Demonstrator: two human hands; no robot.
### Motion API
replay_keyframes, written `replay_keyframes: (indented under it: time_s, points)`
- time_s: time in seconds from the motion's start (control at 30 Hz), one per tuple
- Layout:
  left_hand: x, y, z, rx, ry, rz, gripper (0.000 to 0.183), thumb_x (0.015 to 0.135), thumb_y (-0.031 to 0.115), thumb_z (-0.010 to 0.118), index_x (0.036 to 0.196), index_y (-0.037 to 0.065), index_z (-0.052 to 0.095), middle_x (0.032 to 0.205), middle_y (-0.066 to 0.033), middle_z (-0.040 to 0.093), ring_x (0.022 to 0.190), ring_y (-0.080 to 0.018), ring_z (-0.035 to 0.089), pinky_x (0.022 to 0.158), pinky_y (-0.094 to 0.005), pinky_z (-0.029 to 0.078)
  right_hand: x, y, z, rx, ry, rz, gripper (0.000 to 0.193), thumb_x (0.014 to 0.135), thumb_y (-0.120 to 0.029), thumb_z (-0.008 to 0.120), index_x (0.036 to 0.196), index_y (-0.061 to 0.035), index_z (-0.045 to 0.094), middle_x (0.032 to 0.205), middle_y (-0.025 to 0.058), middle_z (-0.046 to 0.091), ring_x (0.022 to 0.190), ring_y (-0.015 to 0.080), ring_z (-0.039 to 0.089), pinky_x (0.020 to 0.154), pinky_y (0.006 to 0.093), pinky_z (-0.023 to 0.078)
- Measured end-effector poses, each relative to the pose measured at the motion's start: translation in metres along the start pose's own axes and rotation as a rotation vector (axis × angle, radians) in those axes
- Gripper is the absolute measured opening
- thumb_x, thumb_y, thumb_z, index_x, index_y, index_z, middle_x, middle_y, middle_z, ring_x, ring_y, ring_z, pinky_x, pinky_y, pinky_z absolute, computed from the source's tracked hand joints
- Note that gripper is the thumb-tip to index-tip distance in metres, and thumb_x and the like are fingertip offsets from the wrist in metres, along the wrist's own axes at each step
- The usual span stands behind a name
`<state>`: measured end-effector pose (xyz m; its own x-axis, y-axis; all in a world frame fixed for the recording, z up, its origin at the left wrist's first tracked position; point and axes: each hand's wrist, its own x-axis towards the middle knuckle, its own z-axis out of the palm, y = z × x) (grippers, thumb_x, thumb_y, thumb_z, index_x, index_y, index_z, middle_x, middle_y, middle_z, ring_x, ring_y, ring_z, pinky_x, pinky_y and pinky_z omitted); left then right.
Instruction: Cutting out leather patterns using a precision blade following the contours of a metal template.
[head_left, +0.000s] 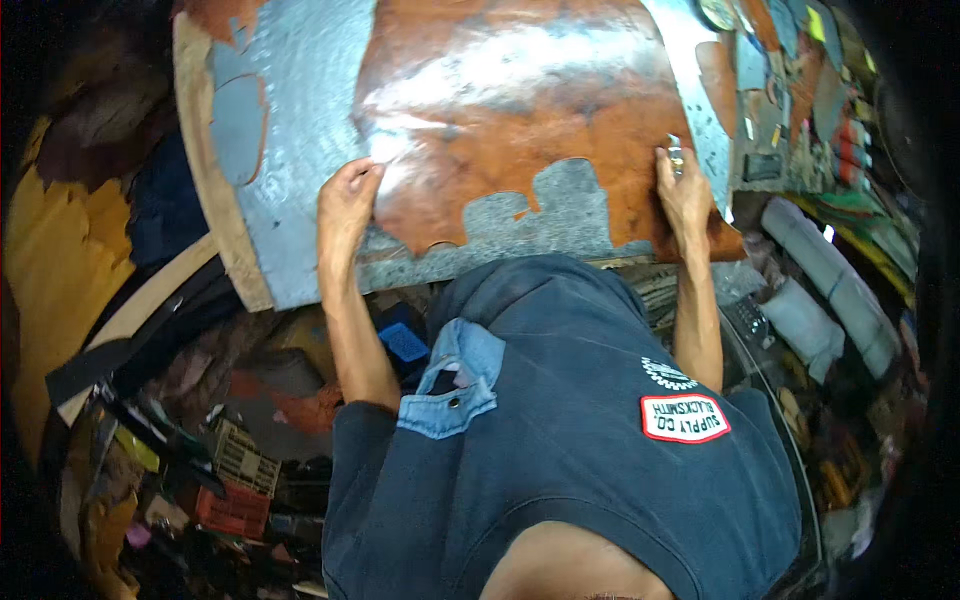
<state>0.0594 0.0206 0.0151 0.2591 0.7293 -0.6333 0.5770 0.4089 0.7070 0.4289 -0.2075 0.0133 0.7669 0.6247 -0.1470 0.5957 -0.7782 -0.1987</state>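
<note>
A large glossy brown leather hide (pixel 450 140) lies across the grey worktable (pixel 290 110) in front of me. Its near edge has rounded and stepped cut-outs, where the grey surface shows through. My left hand (pixel 348 205) is at the hide's left edge, thumb and fingertips pinched together on it. At the right side of the hide, my right hand (pixel 685 200) closes around a small shiny metal tool (pixel 675 155), which points away from me. Most of that tool is hidden in the fingers, and its exact kind cannot be made out.
A grey offcut (pixel 238 130) with a brown rim rests on the table's left, beside its wooden edge (pixel 215 200). Scraps and tools crowd the right side. Grey rolls (pixel 830 280) stand beyond them. Yellow leather (pixel 60 260) hangs at far left; a red crate (pixel 232 512) sits below.
</note>
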Motion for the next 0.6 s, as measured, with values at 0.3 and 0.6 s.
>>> replay_keyframes:
  time_s: [0.3,0.6]
  points:
    - [-0.005,0.011,0.020,-0.082,0.152,0.145,0.049,0.092,0.014,0.068,0.131,-0.010,0.051,0.109,-0.0133,0.066,0.098,-0.0145,0.061,0.088,-0.0273,0.048,-0.002,-0.001,-0.003,0.093,-0.004,-0.035,0.034,0.091,-0.033,0.062,0.099,0.0005,0.064,0.079,0.0286,0.066,0.077,0.0447,0.066,0.066,0.0506,0.052]
    - [-0.005,0.010,0.009,-0.369,0.030,0.193,0.038,0.092,0.006,0.065,0.127,-0.006,0.054,0.101,-0.0059,0.066,0.093,-0.0101,0.061,0.084,-0.0240,0.048,-0.001,0.002,-0.002,0.102,0.019,-0.044,0.032,0.090,-0.031,0.063,0.094,0.0001,0.063,0.075,0.0278,0.065,0.073,0.0446,0.066,0.064,0.0510,0.051]
